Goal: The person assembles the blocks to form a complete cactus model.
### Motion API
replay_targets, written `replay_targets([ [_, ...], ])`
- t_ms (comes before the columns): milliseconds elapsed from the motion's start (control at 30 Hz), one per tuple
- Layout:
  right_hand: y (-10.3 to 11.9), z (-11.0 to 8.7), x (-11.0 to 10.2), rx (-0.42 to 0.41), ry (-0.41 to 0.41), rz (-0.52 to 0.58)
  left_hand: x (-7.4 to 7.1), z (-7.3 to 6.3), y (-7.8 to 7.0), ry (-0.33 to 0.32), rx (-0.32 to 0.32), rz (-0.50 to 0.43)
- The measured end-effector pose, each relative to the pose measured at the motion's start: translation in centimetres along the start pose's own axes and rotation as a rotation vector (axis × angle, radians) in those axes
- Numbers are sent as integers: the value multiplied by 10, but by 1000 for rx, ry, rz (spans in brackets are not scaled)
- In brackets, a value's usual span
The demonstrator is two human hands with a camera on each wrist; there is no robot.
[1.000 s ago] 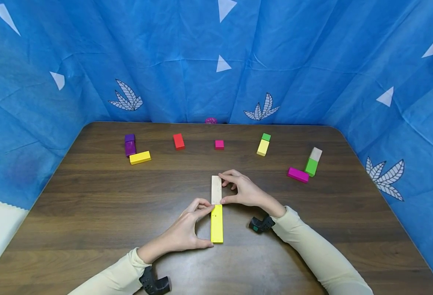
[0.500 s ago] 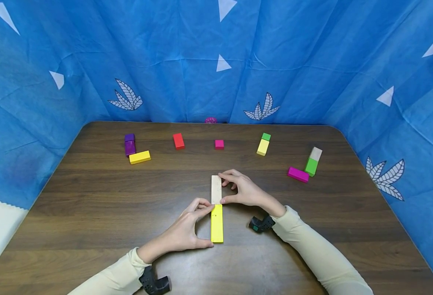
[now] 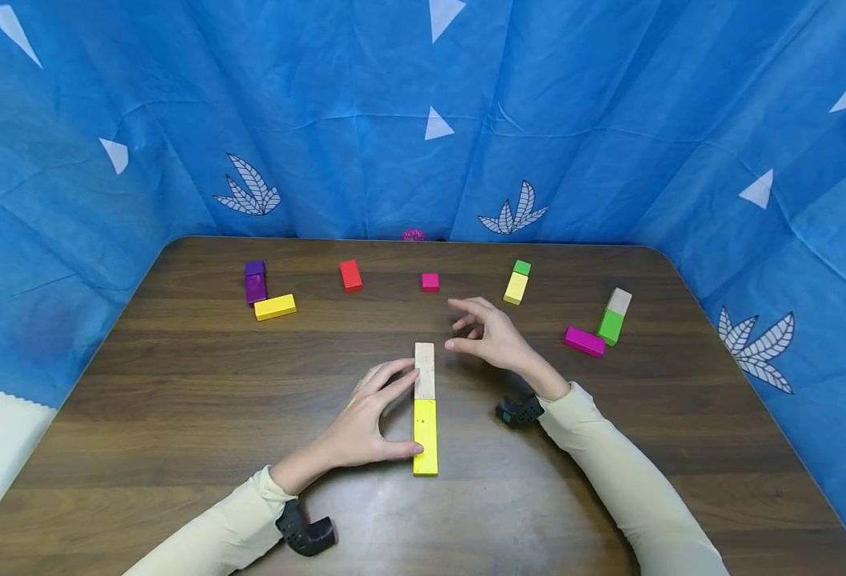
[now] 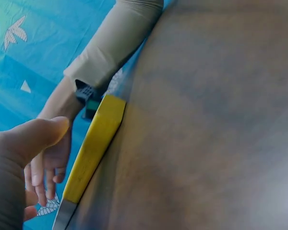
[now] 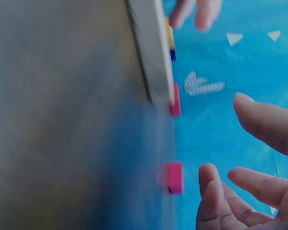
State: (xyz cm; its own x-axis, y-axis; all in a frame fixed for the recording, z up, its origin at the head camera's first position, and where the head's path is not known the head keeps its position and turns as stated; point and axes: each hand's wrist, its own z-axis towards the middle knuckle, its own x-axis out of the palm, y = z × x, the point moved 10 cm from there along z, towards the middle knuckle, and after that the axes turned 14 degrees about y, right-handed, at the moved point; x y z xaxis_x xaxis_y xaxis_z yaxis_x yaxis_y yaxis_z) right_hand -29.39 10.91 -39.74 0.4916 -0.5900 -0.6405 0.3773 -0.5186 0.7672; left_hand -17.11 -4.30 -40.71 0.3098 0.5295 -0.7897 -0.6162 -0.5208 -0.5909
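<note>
Evidently the step in hand is squaring up a two-block line. Long yellow block (image 3: 425,440) lies flat on the wood-grain table (image 3: 178,448), nearer the person; pale, unpainted-looking block (image 3: 424,372) lies beyond it, end against end, with no gap visible at the seam from the head view. Long edges look nearly flush. Left hand (image 3: 354,428) spread along the left flank, nothing gripped: fingertips by the pale block's edge, thumb overlapping the yellow block's edge from above, though the left wrist view shows background between thumb and block, so contact there cannot be confirmed. Right hand (image 3: 498,340) well clear of the pair, beyond and to the right, fingers loosely bent, released, holding nothing. On handling: best to treat the yellow block as the reference and trim only the pale one, with light pressure low on its sides; a push from one side alone could swing it about the seam. Opposing fingertips on both flanks would serve better, with a gentle nudge along the line should the joint part. When the left hand leaves, lifting it straight off looks safer than dragging, since a trailing thumb could skew the yellow block. Spare pieces stand well apart toward the far side: red block (image 3: 351,275), small magenta block (image 3: 430,282), and, off to the right, long magenta block (image 3: 584,342) beside green block (image 3: 611,326); ample elbow room around the pair.
</note>
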Motion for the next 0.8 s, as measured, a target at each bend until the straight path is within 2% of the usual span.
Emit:
replay_targets([
  [133,-5,18,-22,47,-63,-1,8,6,4,53,24,62],
  [333,-18,52,-36,110,-80,-12,13,10,8,95,35,109],
  [600,-44,79,-28,192,-53,30,16,10,10,143,13,109],
  [800,-45,88,-25,192,-57,16,18,10,11,150,4,106],
])
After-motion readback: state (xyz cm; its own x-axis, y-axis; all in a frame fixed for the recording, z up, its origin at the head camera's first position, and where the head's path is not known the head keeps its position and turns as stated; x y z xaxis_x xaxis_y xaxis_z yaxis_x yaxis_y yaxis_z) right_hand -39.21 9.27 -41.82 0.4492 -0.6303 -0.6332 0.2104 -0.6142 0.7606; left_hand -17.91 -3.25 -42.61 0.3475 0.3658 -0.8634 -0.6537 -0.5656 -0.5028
